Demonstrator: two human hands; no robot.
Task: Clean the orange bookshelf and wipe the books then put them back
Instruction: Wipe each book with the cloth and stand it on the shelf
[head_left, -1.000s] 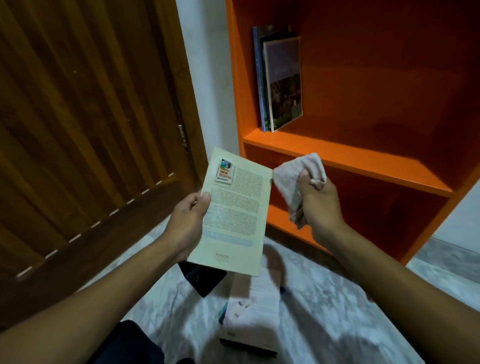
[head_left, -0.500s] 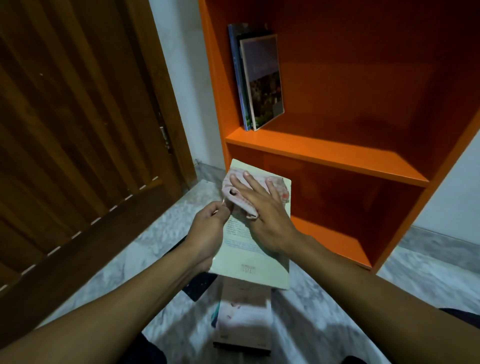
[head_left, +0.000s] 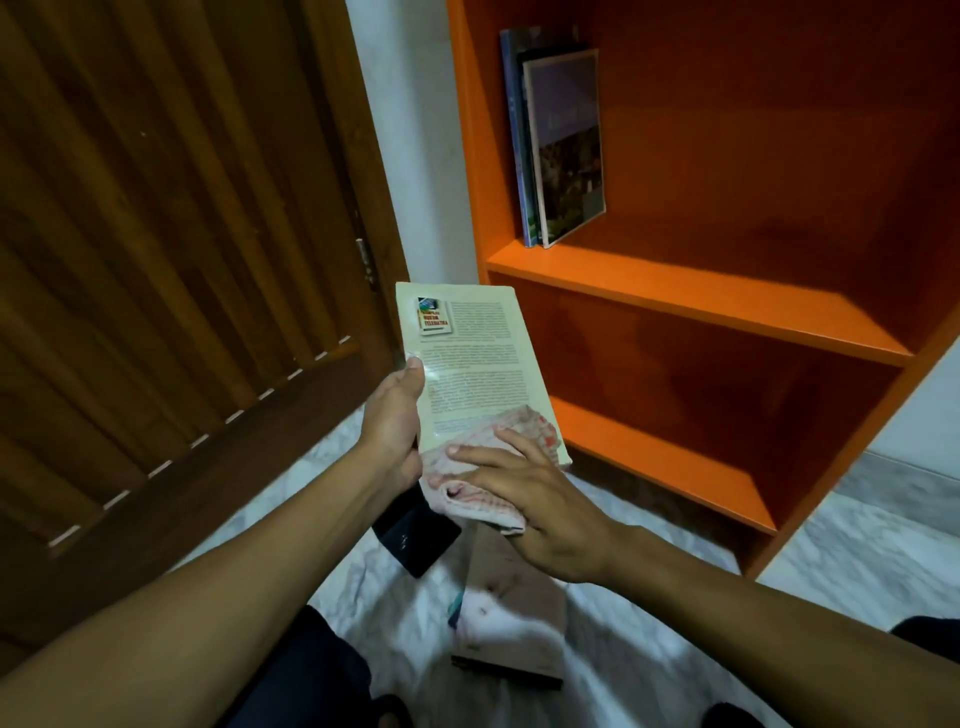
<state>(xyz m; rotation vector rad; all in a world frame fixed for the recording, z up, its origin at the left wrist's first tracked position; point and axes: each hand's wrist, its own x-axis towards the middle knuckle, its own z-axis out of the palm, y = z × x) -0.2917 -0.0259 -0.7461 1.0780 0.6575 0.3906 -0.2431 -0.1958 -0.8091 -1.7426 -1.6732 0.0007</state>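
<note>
Left hand (head_left: 392, 423) pinches pale book (head_left: 470, 369) at its left edge, thumb on cover, held w/ back cover up in front of orange bookshelf (head_left: 691, 301). Right hand (head_left: 540, 512), grip spread flat, presses pink cloth (head_left: 483, 480) on book's lower end. Two books (head_left: 558, 145) stand upright at left of upper shelf. More books (head_left: 506, 618) lie on floor (head_left: 649, 670) below.

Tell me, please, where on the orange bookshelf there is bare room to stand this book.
The upper shelf is bare right of the two upright books leaning at its left wall. The lower shelf shows bare too. The floor below the hands is crowded with books.
</note>
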